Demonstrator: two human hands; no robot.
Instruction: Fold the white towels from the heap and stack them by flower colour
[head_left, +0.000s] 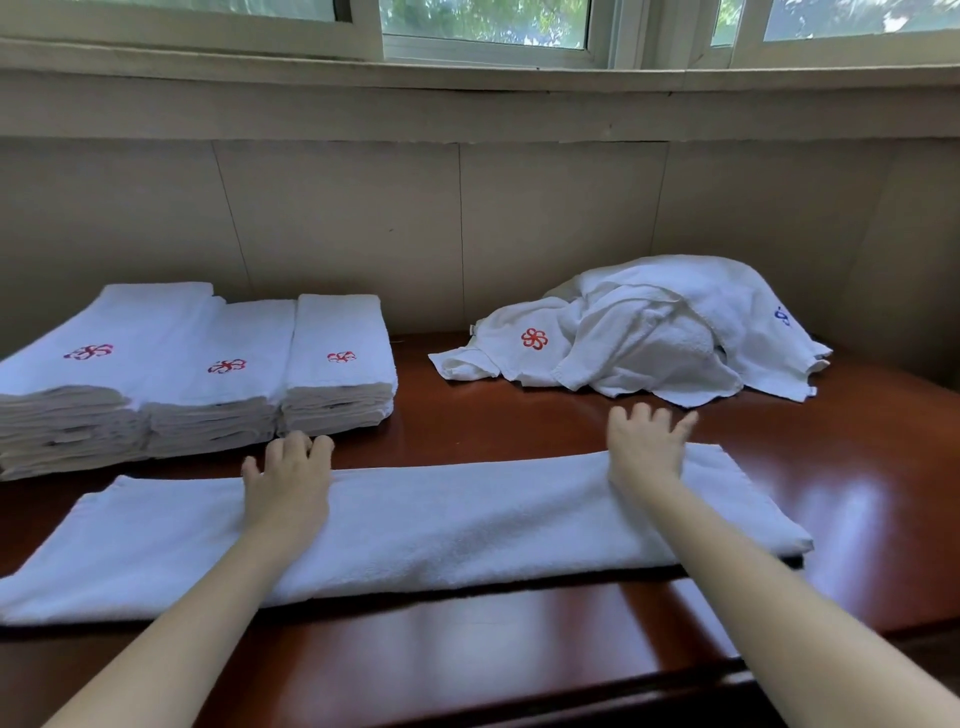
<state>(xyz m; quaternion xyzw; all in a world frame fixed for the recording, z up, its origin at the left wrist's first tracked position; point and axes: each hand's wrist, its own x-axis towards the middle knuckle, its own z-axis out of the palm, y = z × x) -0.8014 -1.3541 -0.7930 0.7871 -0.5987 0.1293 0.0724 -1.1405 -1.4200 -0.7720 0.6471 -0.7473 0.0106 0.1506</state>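
A white towel (441, 525), folded into a long strip, lies across the dark red table (857, 467) in front of me. My left hand (288, 483) lies flat on its far edge left of the middle, fingers straight. My right hand (644, 447) lies flat on the far edge to the right, fingers spread. At the back right sits the heap of unfolded white towels (649, 332); one shows a red flower (534, 339), another a blue flower (782, 315). At the back left stand three stacks of folded towels (208, 374), each with a red flower on top.
A beige panelled wall (467, 223) rises right behind the table, with a window sill and windows above it. The table's near edge (519, 691) runs across the bottom of the view.
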